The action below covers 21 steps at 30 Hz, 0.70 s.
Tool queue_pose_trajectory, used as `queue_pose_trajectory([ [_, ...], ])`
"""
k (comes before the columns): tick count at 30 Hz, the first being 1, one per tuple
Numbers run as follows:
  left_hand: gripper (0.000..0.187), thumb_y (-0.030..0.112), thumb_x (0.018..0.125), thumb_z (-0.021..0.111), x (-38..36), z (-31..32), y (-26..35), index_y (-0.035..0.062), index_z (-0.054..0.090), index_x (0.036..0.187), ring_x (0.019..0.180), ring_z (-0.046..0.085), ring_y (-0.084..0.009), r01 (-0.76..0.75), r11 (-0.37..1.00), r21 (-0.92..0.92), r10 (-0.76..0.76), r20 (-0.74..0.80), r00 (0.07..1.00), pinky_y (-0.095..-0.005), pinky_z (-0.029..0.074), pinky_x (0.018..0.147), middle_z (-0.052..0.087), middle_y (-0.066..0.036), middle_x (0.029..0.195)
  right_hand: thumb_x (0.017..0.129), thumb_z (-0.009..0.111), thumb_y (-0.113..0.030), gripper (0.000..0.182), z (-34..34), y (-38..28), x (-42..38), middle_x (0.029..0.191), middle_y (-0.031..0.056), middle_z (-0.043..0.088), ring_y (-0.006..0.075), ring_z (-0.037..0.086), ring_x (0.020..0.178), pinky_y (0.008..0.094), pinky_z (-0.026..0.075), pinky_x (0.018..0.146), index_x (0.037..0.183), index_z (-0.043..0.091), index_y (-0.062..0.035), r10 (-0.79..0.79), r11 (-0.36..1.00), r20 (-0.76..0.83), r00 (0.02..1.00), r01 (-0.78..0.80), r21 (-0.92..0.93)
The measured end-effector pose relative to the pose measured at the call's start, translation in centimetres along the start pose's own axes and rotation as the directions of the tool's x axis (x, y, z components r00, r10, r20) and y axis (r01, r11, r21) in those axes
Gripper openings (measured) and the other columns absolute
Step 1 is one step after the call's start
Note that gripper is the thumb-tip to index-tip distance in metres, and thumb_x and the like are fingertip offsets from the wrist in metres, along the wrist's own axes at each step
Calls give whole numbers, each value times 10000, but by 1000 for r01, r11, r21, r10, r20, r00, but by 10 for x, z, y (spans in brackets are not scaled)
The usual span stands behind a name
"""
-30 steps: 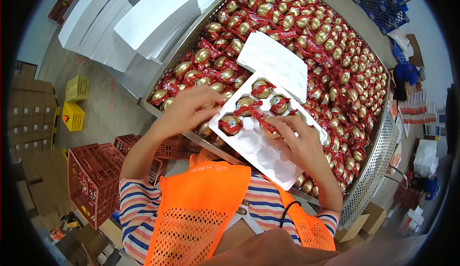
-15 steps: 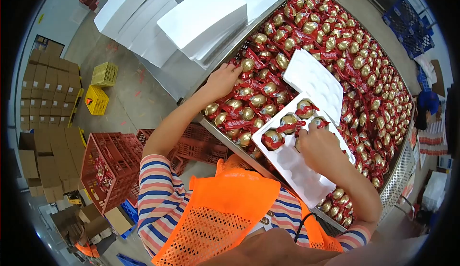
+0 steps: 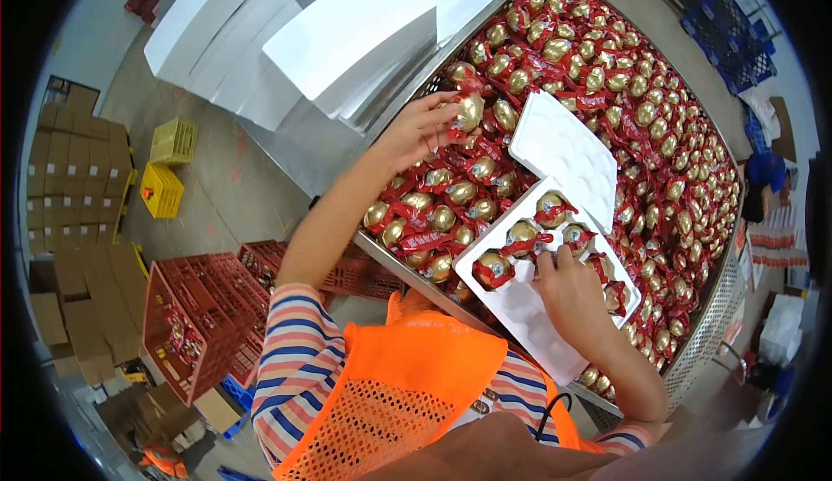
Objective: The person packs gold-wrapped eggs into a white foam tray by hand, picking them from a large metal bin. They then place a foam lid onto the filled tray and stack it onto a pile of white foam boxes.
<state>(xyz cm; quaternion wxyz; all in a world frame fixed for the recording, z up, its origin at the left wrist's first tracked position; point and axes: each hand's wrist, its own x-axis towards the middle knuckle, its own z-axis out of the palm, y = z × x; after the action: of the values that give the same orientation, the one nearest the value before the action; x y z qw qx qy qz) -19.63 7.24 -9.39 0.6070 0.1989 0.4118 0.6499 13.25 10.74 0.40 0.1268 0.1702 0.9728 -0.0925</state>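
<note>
My left hand (image 3: 418,133) grips a gold-foil ball with red wrapper ends (image 3: 469,113), lifted just above the pile at the bin's left side. The fingers of my right hand (image 3: 572,295) are bent down into a white moulded tray (image 3: 542,329); what they close on is hidden beneath them. Several gold balls in red wrapping, one of them a wrapped ball (image 3: 496,270) at the left corner, sit in the tray's upper pockets, while its lower pockets are bare. A second white moulded tray (image 3: 565,156) lies on the pile, touching the first one's far end.
Gold balls (image 3: 646,113) fill the large metal bin (image 3: 732,290). Stacked white trays (image 3: 355,35) stand on a metal table (image 3: 316,147) to the left. Red crates (image 3: 186,325), yellow crates (image 3: 162,191) and cardboard boxes (image 3: 78,169) are on the floor at left. A person (image 3: 765,178) is at far right.
My left hand has picked a gold ball up from the pile and moved slightly right. My right hand has shifted a little down and left over the tray, uncovering more balls on its right side.
</note>
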Motion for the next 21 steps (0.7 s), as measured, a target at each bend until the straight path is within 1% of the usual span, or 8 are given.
queue_pose_trajectory([
  [1,462,189,989,510,-7,7,2,-71,418,1360,1211,563,-409,-61,982,-178,76,75,994,-466,494,1044,548,-239,1298,738,662,-31,225,0,-1,0,890,214,596,302,678,713,367,549,551,928,574,50,1,1000,-9,1000,-1,-3],
  [3,464,206,1013,451,-25,26,7,-79,398,1375,1234,534,-428,44,840,-541,49,156,987,-494,487,1047,522,-275,1311,712,653,-7,230,-1,-2,1,869,206,600,298,677,706,370,547,545,920,573,51,-7,1000,-21,1000,7,-24],
  [6,494,256,1022,465,-47,40,3,-90,398,1368,1260,500,-443,12,783,-622,59,94,994,-523,478,1048,498,-297,1323,822,685,-141,249,-1,4,2,821,188,589,343,651,688,408,526,583,952,569,37,29,999,13,999,-30,29],
  [9,549,333,1026,464,-60,51,2,-88,394,1371,1243,511,-444,-65,851,-521,85,15,996,-532,478,1045,499,-298,1319,818,719,-176,315,-1,5,-3,821,181,613,333,658,688,405,524,580,1042,596,9,51,997,-70,996,-46,68],
  [12,593,345,973,589,-69,49,-6,-27,408,1397,1214,559,-371,-143,900,-412,197,92,976,-499,487,1038,531,-253,1324,832,730,-211,312,-31,3,-6,817,172,647,304,680,663,377,532,543,1053,610,-25,71,973,-4,997,-68,221],
  [15,647,235,878,739,-90,55,-12,15,433,1404,1199,589,-300,-163,923,-348,223,140,965,-464,493,1028,551,-185,1351,865,735,-298,363,-54,3,0,884,160,669,293,687,685,378,534,563,1103,609,-56,144,927,-282,949,-30,373],
  [19,668,183,799,819,-111,74,-17,10,497,1358,1171,610,-248,-239,962,-131,255,121,959,-419,497,1015,601,-114,1307,868,742,-190,355,-71,-7,35,925,106,671,199,679,737,286,548,655,1159,624,-26,150,662,-507,849,294,689],
  [21,695,180,769,845,-117,79,-20,7,508,1351,1166,611,-228,-286,958,13,283,112,953,-397,497,1011,612,-102,1290,870,734,-152,323,-71,-14,51,917,82,670,167,668,758,264,543,677,1146,637,-14,137,521,-464,875,335,785],
])
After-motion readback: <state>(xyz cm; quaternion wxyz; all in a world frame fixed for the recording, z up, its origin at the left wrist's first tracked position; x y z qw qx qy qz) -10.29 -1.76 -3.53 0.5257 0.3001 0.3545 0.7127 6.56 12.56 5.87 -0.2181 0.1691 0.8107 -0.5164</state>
